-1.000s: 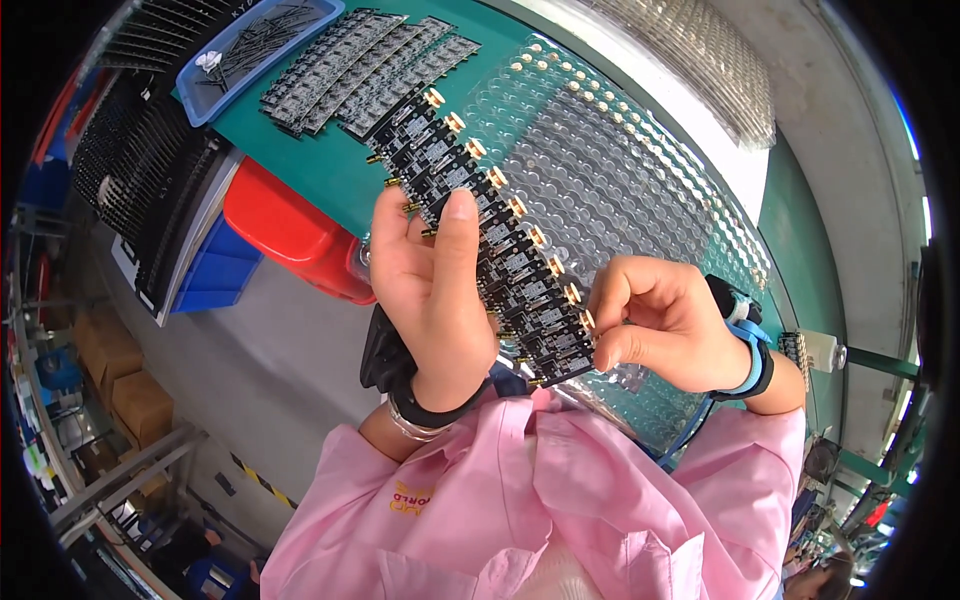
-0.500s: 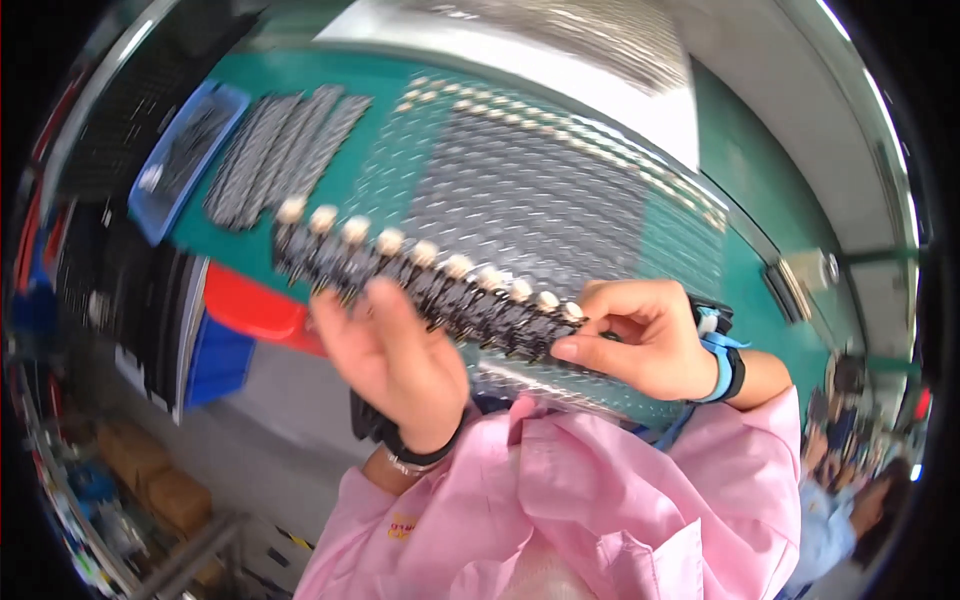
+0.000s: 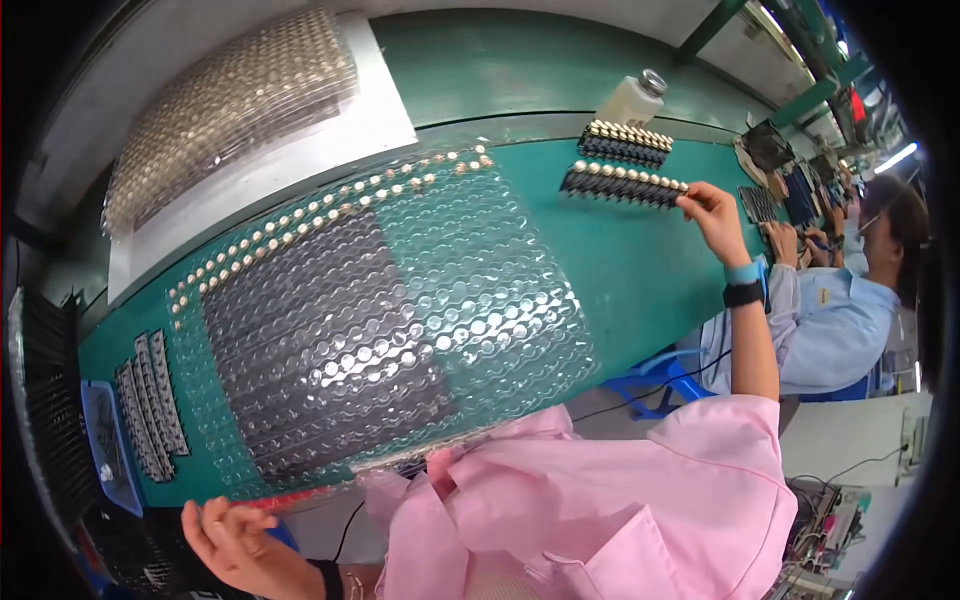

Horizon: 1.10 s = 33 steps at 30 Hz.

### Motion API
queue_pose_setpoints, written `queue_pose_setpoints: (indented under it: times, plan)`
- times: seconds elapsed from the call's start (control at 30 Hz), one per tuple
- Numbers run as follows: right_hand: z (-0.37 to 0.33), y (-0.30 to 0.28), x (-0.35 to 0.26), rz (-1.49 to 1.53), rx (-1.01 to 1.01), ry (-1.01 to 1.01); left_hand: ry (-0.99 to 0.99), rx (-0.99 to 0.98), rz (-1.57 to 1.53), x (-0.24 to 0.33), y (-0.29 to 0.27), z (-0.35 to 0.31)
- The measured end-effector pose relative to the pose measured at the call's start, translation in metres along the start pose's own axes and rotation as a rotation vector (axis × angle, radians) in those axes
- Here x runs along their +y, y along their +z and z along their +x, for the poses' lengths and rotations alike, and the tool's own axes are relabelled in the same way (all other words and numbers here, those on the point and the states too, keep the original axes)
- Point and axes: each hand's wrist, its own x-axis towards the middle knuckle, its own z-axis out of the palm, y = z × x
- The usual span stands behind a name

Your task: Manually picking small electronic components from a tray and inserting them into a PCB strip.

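Right hand (image 3: pixel 712 218) extended forward, fingers (image 3: pixel 704 191) pinched, left hand (image 3: pixel 243 550) low, loosely curled

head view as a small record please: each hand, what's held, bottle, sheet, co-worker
right hand: pinching the right end of a black strip
left hand: empty, fingers loosely bent
black strip: gold round parts along its top; contact with the green table unclear
bottle: whitish, metal lid, behind similar black strips
clear dimpled sheet: gold round parts along its far side
co-worker: at right, in light blue

Electronics workshop: green bench (image 3: pixel 625 285), circuit-board strips (image 3: pixel 622 188), smocked co-worker (image 3: pixel 838 325).
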Motion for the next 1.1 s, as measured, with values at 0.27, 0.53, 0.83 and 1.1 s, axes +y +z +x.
queue_pose_setpoints:
  times: [0.27, 0.53, 0.83, 1.1]
  plan:
    - [0.04, -0.035, 0.079, -0.063, 0.062, 0.068, 0.068, 0.206, 0.019, -0.018, -0.034, 0.038]
    - [0.062, -0.025, 0.097, -0.072, 0.109, 0.141, 0.036, 0.351, 0.128, -0.031, -0.068, 0.052]
    - [0.067, -0.033, 0.139, -0.227, 0.215, 0.031, 0.162, 0.33, 0.302, -0.077, -0.087, 0.097]
    - [0.082, -0.046, 0.084, -0.091, 0.391, 0.023, 0.41, 0.101, 1.126, -0.097, -0.077, 0.126]
